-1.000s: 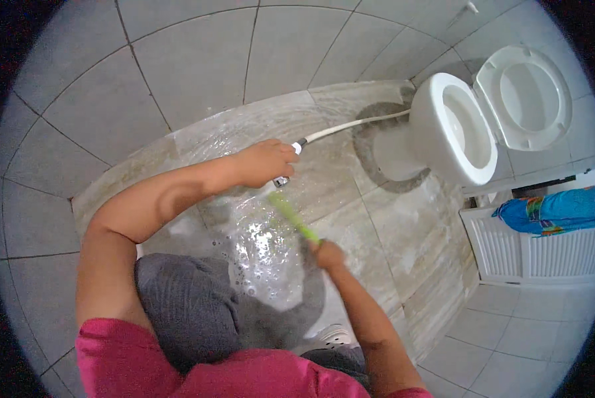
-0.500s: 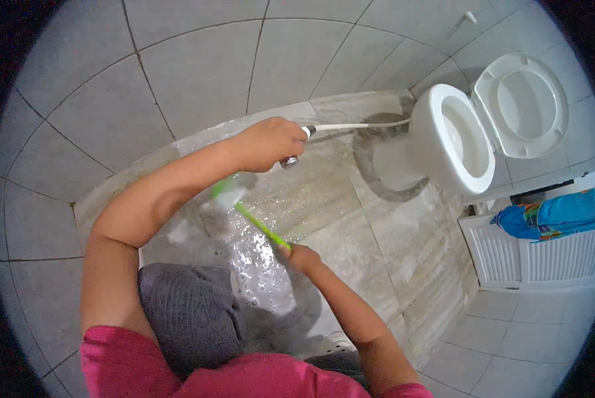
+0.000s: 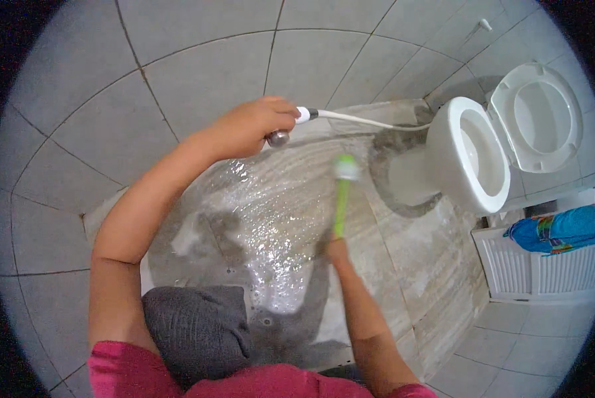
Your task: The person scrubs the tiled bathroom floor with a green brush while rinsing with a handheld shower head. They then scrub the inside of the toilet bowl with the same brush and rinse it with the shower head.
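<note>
My left hand is wrapped round a handheld sprayer with a silvery head, held above the wet floor near the wall. From its white end a white hose runs right toward the toilet. My right hand grips the green handle of a brush. The brush's green and white head, smeared by motion, is over the floor just left of the toilet's base; whether its bristles touch the tiles I cannot tell. Water with bubbles shines on the floor between my hands.
The toilet stands at the right with its seat and lid raised. Grey tiled wall curves along the far side. A white louvered cabinet with a blue patterned cloth over it stands at the far right. My grey-clad knee is at lower left.
My right hand has swung the brush away from beneath my left hand, up and right toward the toilet's base. The left hand with the sprayer has shifted slightly left.
</note>
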### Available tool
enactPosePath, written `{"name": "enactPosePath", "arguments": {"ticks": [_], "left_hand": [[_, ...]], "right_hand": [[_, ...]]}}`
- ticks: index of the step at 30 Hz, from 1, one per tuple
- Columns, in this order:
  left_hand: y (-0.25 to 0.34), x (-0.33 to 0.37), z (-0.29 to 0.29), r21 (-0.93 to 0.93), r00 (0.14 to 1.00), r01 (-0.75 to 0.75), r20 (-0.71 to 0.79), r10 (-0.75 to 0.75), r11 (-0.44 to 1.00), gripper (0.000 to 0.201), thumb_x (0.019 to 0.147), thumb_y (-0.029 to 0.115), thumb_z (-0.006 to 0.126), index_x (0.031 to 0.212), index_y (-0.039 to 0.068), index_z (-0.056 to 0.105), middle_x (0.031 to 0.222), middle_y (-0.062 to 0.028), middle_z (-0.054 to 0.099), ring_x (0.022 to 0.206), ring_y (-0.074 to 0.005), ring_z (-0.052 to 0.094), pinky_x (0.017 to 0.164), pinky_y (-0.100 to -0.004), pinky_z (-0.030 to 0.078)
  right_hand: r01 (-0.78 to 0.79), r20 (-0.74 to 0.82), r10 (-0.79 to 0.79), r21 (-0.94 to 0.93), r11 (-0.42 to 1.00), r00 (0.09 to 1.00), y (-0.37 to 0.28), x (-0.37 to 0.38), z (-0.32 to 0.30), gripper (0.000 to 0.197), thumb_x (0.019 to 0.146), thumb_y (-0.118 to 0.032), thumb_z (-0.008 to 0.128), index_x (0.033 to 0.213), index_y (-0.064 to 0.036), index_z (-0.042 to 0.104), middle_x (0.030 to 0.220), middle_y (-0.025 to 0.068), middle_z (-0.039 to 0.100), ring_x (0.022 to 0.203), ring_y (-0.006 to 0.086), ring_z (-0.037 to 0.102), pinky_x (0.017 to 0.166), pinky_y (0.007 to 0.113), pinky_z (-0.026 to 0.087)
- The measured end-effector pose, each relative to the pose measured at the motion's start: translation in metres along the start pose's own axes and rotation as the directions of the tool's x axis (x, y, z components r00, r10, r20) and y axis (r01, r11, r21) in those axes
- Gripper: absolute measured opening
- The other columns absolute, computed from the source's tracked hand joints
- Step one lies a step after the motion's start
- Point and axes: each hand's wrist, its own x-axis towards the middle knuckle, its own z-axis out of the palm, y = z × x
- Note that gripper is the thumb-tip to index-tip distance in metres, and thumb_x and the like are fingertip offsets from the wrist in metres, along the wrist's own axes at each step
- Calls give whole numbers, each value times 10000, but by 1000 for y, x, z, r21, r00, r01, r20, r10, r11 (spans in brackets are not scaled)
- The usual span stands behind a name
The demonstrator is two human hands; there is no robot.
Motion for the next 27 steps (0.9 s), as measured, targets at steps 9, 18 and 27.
{"name": "enactPosePath", "arguments": {"ticks": [9,18,27], "left_hand": [[39,27,79,-142,923,-229,283,262,963,246,574,87,580,818,96,546,855,-72,538,862,-262,495,769,-383,351],[171,99,161,-444,770,-362,353,531,820,203,489,181,607,661,88,554,637,-115,556,649,-321,543,570,-425,417],[181,141,221,-566,999,29,36,-11,824,298,579,347,634,605,61,557,607,-138,550,563,-322,528,514,-394,405]], "right_hand": [[586,564,-301,-434,684,769,-71,-119,-34,586,781,-559,312,819,-42,587,756,181,585,726,312,575,638,409,441],[97,209,69,-688,719,975,110,-139,-234,576,818,-494,313,695,5,574,726,226,563,734,367,546,678,444,414],[-248,60,282,-326,912,958,256,-174,-224,582,840,-441,285,740,61,562,808,292,534,812,434,501,768,464,379]]}}
